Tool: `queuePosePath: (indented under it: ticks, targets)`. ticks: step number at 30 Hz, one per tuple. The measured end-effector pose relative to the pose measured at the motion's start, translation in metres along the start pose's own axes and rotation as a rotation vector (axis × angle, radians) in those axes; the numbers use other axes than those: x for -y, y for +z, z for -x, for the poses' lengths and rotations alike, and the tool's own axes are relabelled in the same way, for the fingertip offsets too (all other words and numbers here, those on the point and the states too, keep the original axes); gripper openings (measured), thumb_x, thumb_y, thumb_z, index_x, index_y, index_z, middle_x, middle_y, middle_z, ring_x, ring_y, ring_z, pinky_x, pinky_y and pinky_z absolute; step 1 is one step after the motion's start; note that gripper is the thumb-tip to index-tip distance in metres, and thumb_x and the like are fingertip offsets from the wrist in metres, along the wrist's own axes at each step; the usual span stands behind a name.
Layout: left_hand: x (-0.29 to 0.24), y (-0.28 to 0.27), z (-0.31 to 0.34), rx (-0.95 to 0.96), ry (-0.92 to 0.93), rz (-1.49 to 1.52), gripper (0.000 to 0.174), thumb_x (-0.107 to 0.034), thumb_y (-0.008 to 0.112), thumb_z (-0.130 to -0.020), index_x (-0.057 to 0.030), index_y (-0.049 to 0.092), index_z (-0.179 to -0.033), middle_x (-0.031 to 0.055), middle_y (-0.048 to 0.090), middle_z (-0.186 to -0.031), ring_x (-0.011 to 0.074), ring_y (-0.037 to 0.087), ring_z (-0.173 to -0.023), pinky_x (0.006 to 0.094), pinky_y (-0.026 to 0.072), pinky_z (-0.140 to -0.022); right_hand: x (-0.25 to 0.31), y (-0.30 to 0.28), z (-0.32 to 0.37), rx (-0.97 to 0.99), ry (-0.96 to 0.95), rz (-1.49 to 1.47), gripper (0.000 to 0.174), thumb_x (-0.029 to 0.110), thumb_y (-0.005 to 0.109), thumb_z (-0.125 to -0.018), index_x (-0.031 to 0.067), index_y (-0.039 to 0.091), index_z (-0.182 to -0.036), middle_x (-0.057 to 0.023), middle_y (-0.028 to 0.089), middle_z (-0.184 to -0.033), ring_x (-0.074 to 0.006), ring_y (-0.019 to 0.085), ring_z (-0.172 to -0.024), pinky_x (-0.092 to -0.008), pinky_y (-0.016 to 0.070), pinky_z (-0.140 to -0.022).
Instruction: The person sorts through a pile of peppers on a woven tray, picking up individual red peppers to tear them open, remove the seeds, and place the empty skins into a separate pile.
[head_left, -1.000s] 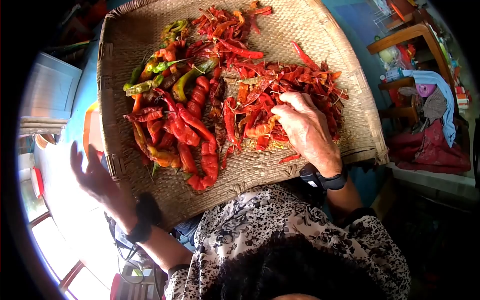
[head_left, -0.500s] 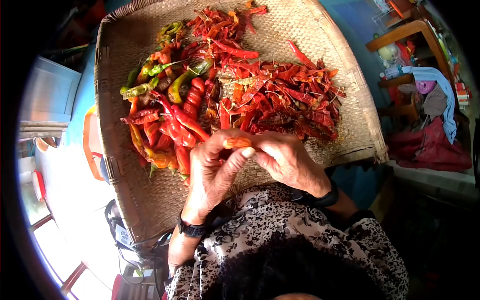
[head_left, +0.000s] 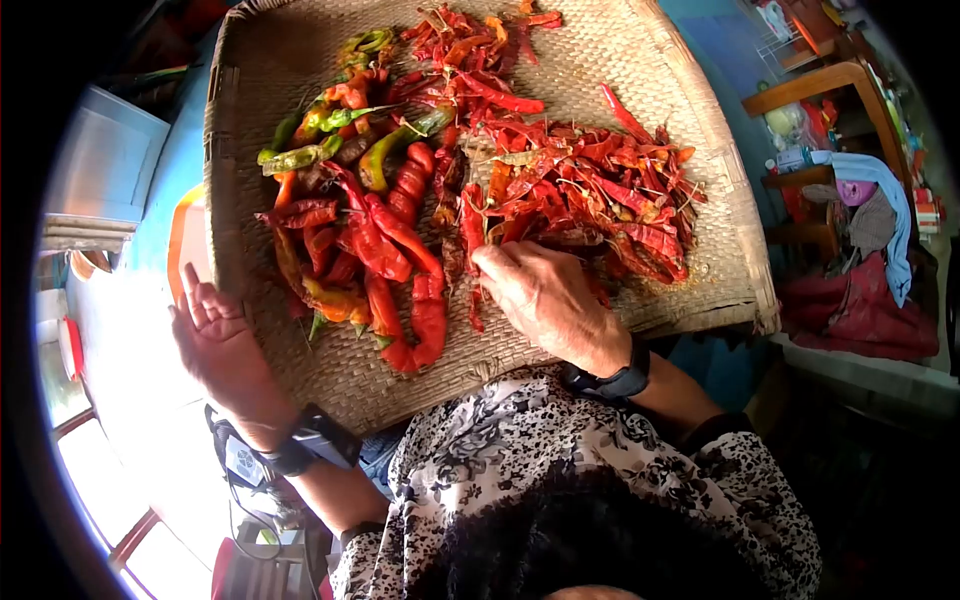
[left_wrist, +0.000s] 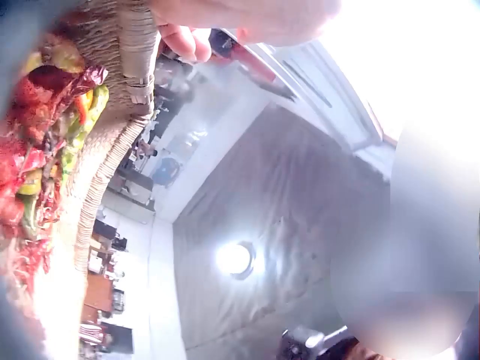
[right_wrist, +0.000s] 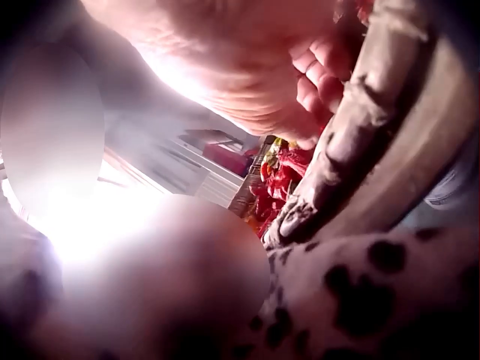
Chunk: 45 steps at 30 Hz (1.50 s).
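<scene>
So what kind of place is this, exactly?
Probably a room in someone's home: a woven tray of peppers, cloths heaped beside wooden furniture, and a round ceiling light.

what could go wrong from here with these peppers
The shrivelled, dry-looking red peppers might crumble or shed bits if the right hand, its fingers curled among them, presses hard.

The plump, glossy red peppers lie close by in the same tray, so the two sorts could get mixed.

The left hand is open and not gripping the woven tan tray, so a bump might tip it.
</scene>
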<state>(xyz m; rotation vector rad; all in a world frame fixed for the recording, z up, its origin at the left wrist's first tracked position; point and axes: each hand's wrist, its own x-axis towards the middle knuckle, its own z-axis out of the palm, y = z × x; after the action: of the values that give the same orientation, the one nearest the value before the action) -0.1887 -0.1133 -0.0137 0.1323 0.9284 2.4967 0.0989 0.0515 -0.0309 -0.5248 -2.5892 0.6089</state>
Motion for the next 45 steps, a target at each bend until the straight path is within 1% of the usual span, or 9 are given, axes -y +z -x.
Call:
queuePosePath:
  ticks: [5, 12, 22, 24, 29, 34, 37, 39, 45]
  targets:
    - [0.040, 0.065, 0.047, 0.085, 0.014, -0.428, 0.033, -0.016, 0.054, -0.092, 0.0014, 0.052, -0.120, 0.0060, 0.061, -0.090, 0.0078, 0.056, -0.075, 0.0208, 0.0484, -0.068, 0.000, -0.007, -0.001, -0.051, 0.150, -0.193, 0.014, 0.002, 0.063, -0.081, 0.0012, 0.055, -0.092, -0.0126, 0.059, -0.073, -0.0248, 0.060, -0.058, -0.0326, 0.0502, -0.054]
    - [0.087, 0.089, 0.092, 0.493, -0.349, -0.696, 0.023, -0.005, 0.056, -0.091, 0.0012, 0.058, -0.113, 0.0009, 0.061, -0.097, 0.0054, 0.053, -0.080, 0.0186, 0.0438, -0.072, -0.001, -0.001, -0.002, 0.076, 0.155, 0.192, 0.012, 0.009, 0.063, -0.082, 0.0000, 0.056, -0.085, -0.0106, 0.058, -0.064, -0.0205, 0.059, -0.052, -0.0336, 0.0460, -0.043]
    - [0.101, 0.088, 0.107, 0.570, -0.692, -0.620, 0.023, -0.016, 0.061, -0.090, 0.0009, 0.059, -0.107, -0.0023, 0.059, -0.089, 0.0044, 0.050, -0.075, 0.0183, 0.0416, -0.066, 0.013, -0.034, 0.014, -0.016, 0.306, -0.406, 0.011, 0.011, 0.063, -0.084, 0.0036, 0.055, -0.088, -0.0132, 0.057, -0.063, -0.0265, 0.059, -0.054, -0.0371, 0.0421, -0.047]
    - [0.104, 0.086, 0.107, 0.660, -0.670, -0.597, 0.018, -0.016, 0.061, -0.090, -0.0012, 0.062, -0.100, -0.0025, 0.060, -0.086, 0.0038, 0.049, -0.072, 0.0177, 0.0407, -0.063, 0.014, -0.027, 0.017, -0.035, 0.185, -0.412, 0.014, 0.011, 0.063, -0.084, 0.0027, 0.057, -0.092, -0.0156, 0.059, -0.071, -0.0331, 0.061, -0.063, -0.0383, 0.0460, -0.053]
    - [0.079, 0.091, 0.096, 0.456, -0.360, -0.599, 0.009, -0.015, 0.061, -0.089, -0.0061, 0.063, -0.090, -0.0008, 0.063, -0.078, 0.0071, 0.055, -0.067, 0.0224, 0.0444, -0.062, -0.001, -0.036, 0.015, -0.080, 0.180, -0.243, 0.016, 0.014, 0.064, -0.086, 0.0021, 0.060, -0.095, -0.0065, 0.062, -0.072, -0.0126, 0.058, -0.058, -0.0272, 0.0474, -0.048]
    - [0.025, 0.050, 0.032, 0.173, 0.039, -0.413, 0.027, -0.027, 0.055, -0.093, -0.0026, 0.055, -0.104, 0.0023, 0.058, -0.086, 0.0091, 0.052, -0.071, 0.0199, 0.0450, -0.063, -0.017, -0.052, -0.003, -0.128, 0.153, 0.086, 0.019, 0.005, 0.064, -0.080, 0.0037, 0.056, -0.097, -0.0112, 0.055, -0.082, -0.0242, 0.059, -0.069, -0.0353, 0.0493, -0.057]
    - [-0.014, -0.005, -0.015, 0.515, -0.150, 0.071, 0.041, -0.025, 0.056, -0.092, 0.0015, 0.045, -0.122, 0.0116, 0.058, -0.107, 0.0158, 0.057, -0.086, 0.0247, 0.0473, -0.073, -0.015, -0.051, -0.013, -0.029, 0.234, 0.083, 0.024, 0.004, 0.064, -0.080, 0.0036, 0.058, -0.103, -0.0125, 0.056, -0.085, -0.0291, 0.059, -0.070, -0.0365, 0.0492, -0.060]
    - [-0.020, -0.005, -0.017, -0.075, 0.065, 0.289, 0.062, -0.021, 0.056, -0.092, 0.0048, 0.024, -0.138, 0.0221, 0.042, -0.134, 0.0248, 0.054, -0.106, 0.0326, 0.0475, -0.084, -0.013, -0.047, -0.019, -0.011, 0.165, 0.061, 0.024, 0.002, 0.065, -0.078, 0.0034, 0.059, -0.102, -0.0120, 0.055, -0.084, -0.0284, 0.058, -0.069, -0.0372, 0.0488, -0.059]
    - [0.013, 0.033, 0.010, 0.040, 0.039, -0.034, 0.055, -0.024, 0.051, -0.094, 0.0070, 0.032, -0.134, 0.0170, 0.045, -0.132, 0.0199, 0.055, -0.098, 0.0308, 0.0489, -0.081, -0.023, -0.037, -0.022, -0.092, 0.139, -0.072, 0.013, 0.000, 0.063, -0.080, 0.0030, 0.061, -0.092, -0.0097, 0.058, -0.080, -0.0215, 0.059, -0.067, -0.0340, 0.0488, -0.057]
